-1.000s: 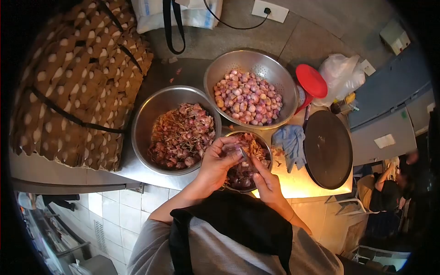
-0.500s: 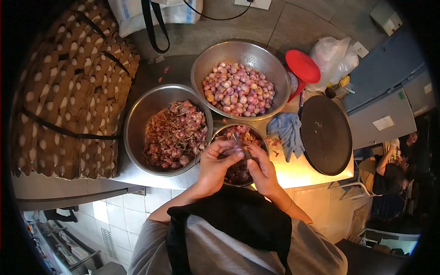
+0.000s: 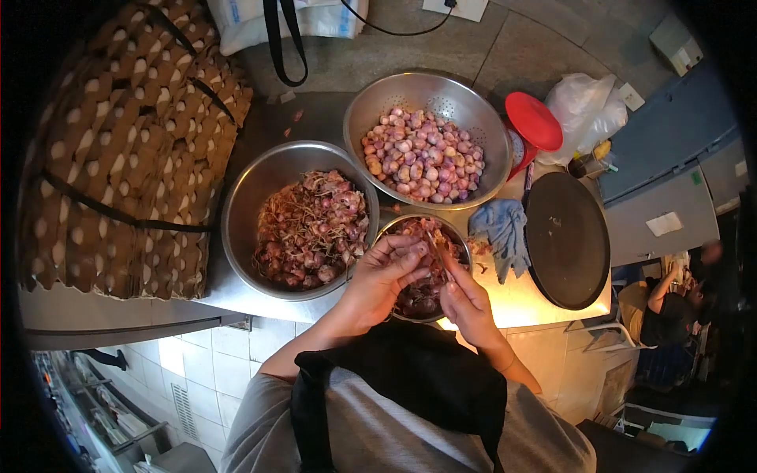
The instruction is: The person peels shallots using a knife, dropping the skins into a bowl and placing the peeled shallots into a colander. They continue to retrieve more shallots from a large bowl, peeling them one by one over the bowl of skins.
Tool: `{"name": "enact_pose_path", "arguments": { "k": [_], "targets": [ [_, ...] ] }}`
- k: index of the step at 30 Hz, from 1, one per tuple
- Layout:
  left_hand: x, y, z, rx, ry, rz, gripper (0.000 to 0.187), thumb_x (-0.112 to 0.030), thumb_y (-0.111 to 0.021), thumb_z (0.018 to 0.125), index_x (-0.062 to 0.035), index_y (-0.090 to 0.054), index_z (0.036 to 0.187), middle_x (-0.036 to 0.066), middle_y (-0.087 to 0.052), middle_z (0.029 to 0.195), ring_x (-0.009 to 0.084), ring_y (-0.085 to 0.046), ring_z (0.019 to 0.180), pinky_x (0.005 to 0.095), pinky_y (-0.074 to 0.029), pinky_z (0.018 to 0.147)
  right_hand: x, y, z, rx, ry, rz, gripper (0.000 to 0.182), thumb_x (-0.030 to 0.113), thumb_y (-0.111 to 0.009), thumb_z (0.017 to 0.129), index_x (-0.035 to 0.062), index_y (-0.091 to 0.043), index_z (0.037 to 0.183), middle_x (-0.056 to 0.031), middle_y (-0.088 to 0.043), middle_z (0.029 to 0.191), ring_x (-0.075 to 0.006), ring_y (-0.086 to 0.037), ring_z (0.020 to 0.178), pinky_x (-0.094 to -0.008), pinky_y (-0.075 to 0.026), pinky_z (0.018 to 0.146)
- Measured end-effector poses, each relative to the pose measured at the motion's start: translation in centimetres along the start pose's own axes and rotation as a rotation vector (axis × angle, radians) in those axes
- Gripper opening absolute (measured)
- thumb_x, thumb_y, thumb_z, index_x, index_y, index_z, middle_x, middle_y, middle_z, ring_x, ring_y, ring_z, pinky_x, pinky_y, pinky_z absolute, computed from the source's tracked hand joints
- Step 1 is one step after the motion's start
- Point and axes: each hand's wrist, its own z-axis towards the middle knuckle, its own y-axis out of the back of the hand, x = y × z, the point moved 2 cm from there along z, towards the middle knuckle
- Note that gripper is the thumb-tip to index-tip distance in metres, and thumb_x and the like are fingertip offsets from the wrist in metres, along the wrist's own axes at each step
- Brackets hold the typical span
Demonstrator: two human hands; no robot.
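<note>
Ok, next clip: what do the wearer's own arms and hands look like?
The left hand and right hand are bare, without gloves. Short grey sleeves leave the forearms uncovered, with a black apron over the shirt. A thin dark line near the right wrist may be a band.

Sm. bowl (image 3: 456, 229) at counter's (image 3: 516, 303) front edge partly hidden by L hand (image 3: 382, 276) + R hand (image 3: 467, 298), pinched item (image 3: 422, 249) + R's slim tool (image 3: 438, 247) too sm./blurry to ID, white bag (image 3: 331, 20) nr back edge cut off by frame top, far-R bkgd person (image 3: 670, 322) dim/blurred.
</note>
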Motion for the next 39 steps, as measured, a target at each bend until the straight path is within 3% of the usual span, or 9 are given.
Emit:
{"name": "enact_pose_path", "arguments": {
  "k": [1, 3, 6, 8, 15, 20, 29, 33, 39],
  "targets": [
    [0.1, 0.1, 0.0, 0.022, 0.008, -0.013, 0.019, -0.002, -0.057, 0.081, -0.0055, -0.052, 0.099, 0.004, -0.057, 0.098, 0.0147, -0.056, 0.093, 0.0299, -0.046, 0.084, 0.2, 0.0, 0.0, 0.03, -0.022, 0.033, 0.043, 0.013, -0.038, 0.092, 0.005, -0.029, 0.133, 0.0007, -0.049, 0.071, -0.0074, -0.045, 0.056, -0.0187, -0.037, 0.051],
    [0.5, 0.6, 0.1, 0.048, -0.032, -0.035, 0.022, 0.0, -0.06, 0.078, -0.0058, -0.052, 0.098, 0.003, -0.058, 0.096, 0.0136, -0.056, 0.09, 0.0285, -0.046, 0.082, 0.0, -0.1, 0.1, -0.001, -0.017, -0.258, 0.043, 0.014, -0.039, 0.091, 0.0028, -0.03, 0.132, -0.0067, -0.055, 0.093, -0.0157, -0.054, 0.077, -0.0234, -0.042, 0.067],
    [0.6, 0.7, 0.2, 0.039, -0.107, 0.022, 0.027, 0.001, -0.064, 0.074, -0.0058, -0.053, 0.097, 0.004, -0.058, 0.096, 0.0123, -0.055, 0.089, 0.0267, -0.046, 0.08, 0.9, -0.7, 0.4, -0.025, 0.067, -0.43, 0.042, 0.014, -0.041, 0.09, -0.0014, -0.033, 0.129, -0.0169, -0.042, 0.127, -0.0237, -0.04, 0.118, -0.0296, -0.03, 0.097],
    [0.5, 0.5, 0.2, 0.011, -0.129, 0.069, 0.029, 0.002, -0.066, 0.072, -0.0056, -0.055, 0.097, 0.004, -0.059, 0.096, 0.0119, -0.055, 0.089, 0.0259, -0.046, 0.08, 1.7, -0.8, 0.7, 0.003, 0.135, -0.577, 0.041, 0.014, -0.041, 0.09, -0.002, -0.034, 0.128, -0.0168, -0.042, 0.128, -0.022, -0.037, 0.12, -0.0296, -0.026, 0.099],
    [0.0, -0.2, -0.1, -0.031, -0.091, 0.085, 0.031, 0.002, -0.068, 0.07, -0.0046, -0.058, 0.099, 0.004, -0.059, 0.095, 0.0117, -0.056, 0.087, 0.0253, -0.046, 0.08, 0.7, 0.2, 0.2, -0.077, -0.25, -0.062, 0.039, 0.014, -0.042, 0.09, -0.0001, -0.037, 0.127, -0.015, -0.046, 0.125, -0.0244, -0.043, 0.116, -0.0297, -0.03, 0.096],
    [0.2, 0.0, 0.0, -0.05, -0.164, 0.151, 0.03, 0.003, -0.067, 0.07, -0.0047, -0.059, 0.098, 0.003, -0.06, 0.093, 0.0105, -0.056, 0.084, 0.0243, -0.047, 0.077, 1.7, -0.3, 0.7, 0.024, 0.173, -0.568, 0.04, 0.011, -0.043, 0.089, 0.0005, -0.036, 0.127, -0.0161, -0.045, 0.125, -0.0244, -0.043, 0.117, -0.0291, -0.031, 0.095],
    [0.0, 0.1, -0.2, -0.038, -0.211, 0.216, 0.029, 0.004, -0.067, 0.07, -0.004, -0.059, 0.097, 0.003, -0.06, 0.092, 0.0093, -0.057, 0.081, 0.0232, -0.048, 0.074, 2.1, -0.6, 0.7, 0.014, 0.207, -0.605, 0.039, 0.01, -0.043, 0.089, 0.0011, -0.038, 0.126, -0.0173, -0.045, 0.125, -0.0252, -0.043, 0.117, -0.0287, -0.033, 0.094],
    [-0.3, -0.4, -0.3, -0.05, -0.194, 0.224, 0.028, 0.003, -0.066, 0.071, -0.003, -0.059, 0.098, 0.004, -0.06, 0.093, 0.0093, -0.056, 0.083, 0.0229, -0.047, 0.076, 0.1, 0.6, 0.4, -0.022, 0.06, -0.362, 0.038, 0.012, -0.042, 0.091, 0.0026, -0.037, 0.128, -0.0085, -0.055, 0.099, -0.0162, -0.054, 0.083, -0.0234, -0.041, 0.072],
    [-0.7, -1.2, -0.5, 0.016, -0.129, 0.191, 0.033, 0.002, -0.063, 0.075, -0.0033, -0.054, 0.106, 0.005, -0.057, 0.102, 0.0103, -0.054, 0.092, 0.0244, -0.045, 0.081, 0.1, 1.3, 1.5, -0.102, -0.05, -0.107, 0.039, 0.018, -0.038, 0.093, 0.0052, -0.035, 0.13, 0.0052, -0.04, 0.07, -0.0024, -0.033, 0.055, -0.0158, -0.028, 0.049]
  ]
}}
